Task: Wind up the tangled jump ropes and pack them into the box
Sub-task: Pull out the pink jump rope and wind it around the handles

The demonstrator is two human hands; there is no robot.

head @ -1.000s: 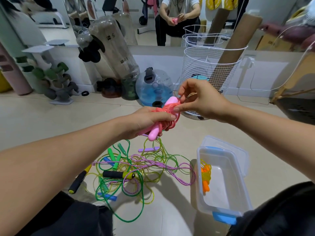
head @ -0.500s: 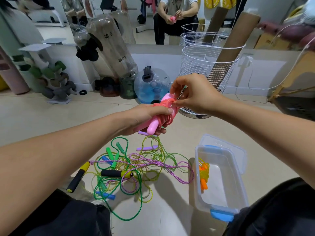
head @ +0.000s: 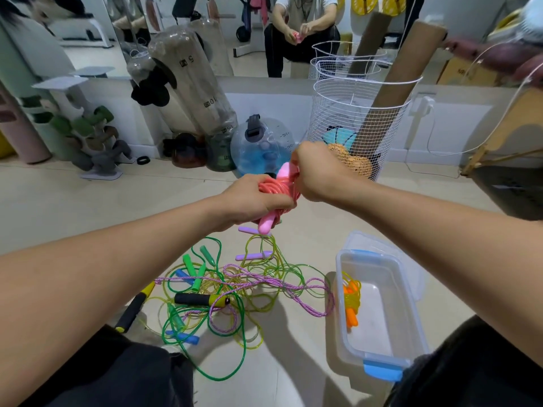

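Translucent rectangular plastic box with blue latches (head: 379, 356), on the floor at right, holding an orange rope bundle (head: 351, 302). Tangled green, yellow and purple cords (head: 235, 289), floor centre. Coiled pink glossy jump rope with rounded handles (head: 277, 189): left hand (head: 252, 201) grips the coil; right hand (head: 317, 168) pinches its upper handle.

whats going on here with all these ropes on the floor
A person is bundling a pink jump rope: the left hand grips the coil while the right hand works at its top. One orange rope already lies in the clear box. A tangle of ropes is left on the floor.
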